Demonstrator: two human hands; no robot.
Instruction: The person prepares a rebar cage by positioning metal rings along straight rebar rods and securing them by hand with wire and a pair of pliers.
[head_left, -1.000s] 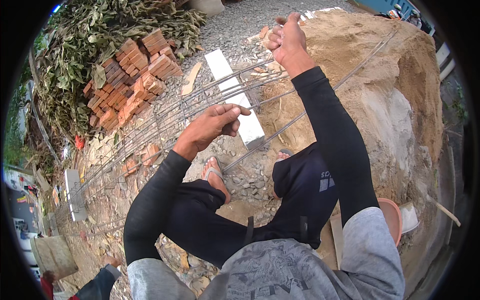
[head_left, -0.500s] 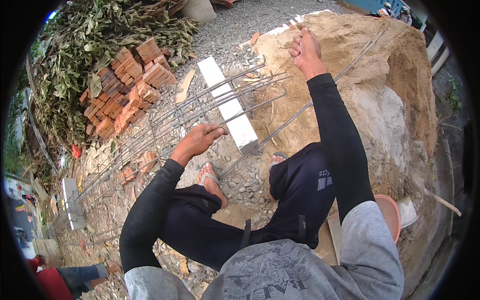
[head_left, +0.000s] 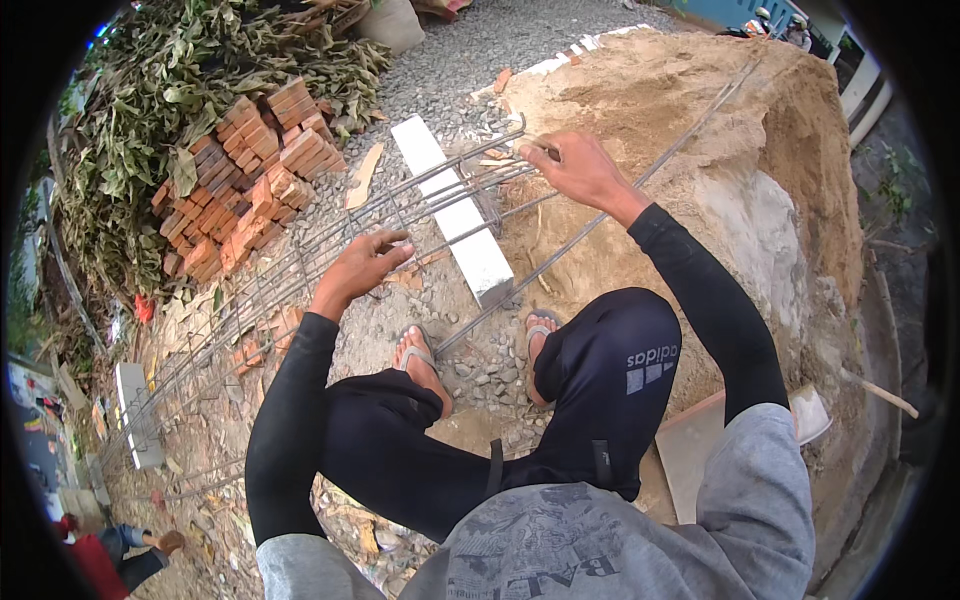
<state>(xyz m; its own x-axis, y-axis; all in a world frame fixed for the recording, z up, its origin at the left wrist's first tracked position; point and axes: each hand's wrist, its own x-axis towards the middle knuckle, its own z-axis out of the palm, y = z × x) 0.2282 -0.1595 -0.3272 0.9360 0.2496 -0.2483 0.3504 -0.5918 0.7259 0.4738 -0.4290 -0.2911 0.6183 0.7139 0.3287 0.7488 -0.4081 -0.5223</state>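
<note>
A long cage of steel rebar point(head_left: 300, 262), made of thin bars with square stirrups, lies across the ground in front of me. My left hand point(head_left: 362, 268) is over its near side, thumb and fingers brought together by a bar; anything between them is too small to make out. At the cage's right end my right hand point(head_left: 582, 175) is closed, thumb against fingers, beside the bar ends. What it pinches is hidden. A white block point(head_left: 465, 235) lies crosswise under the cage near this end.
A second white block point(head_left: 137, 412) supports the far left end. Red bricks point(head_left: 240, 180) are piled by dry leaves point(head_left: 130, 150). A sand heap point(head_left: 640, 95) rises at right, with a long steel rod point(head_left: 590, 228) across it. Another person point(head_left: 110, 555) is at lower left.
My right hand has come down and left from above the sand, where it held thin wire, to the cage's bar ends. My left hand has shifted slightly left and up.
</note>
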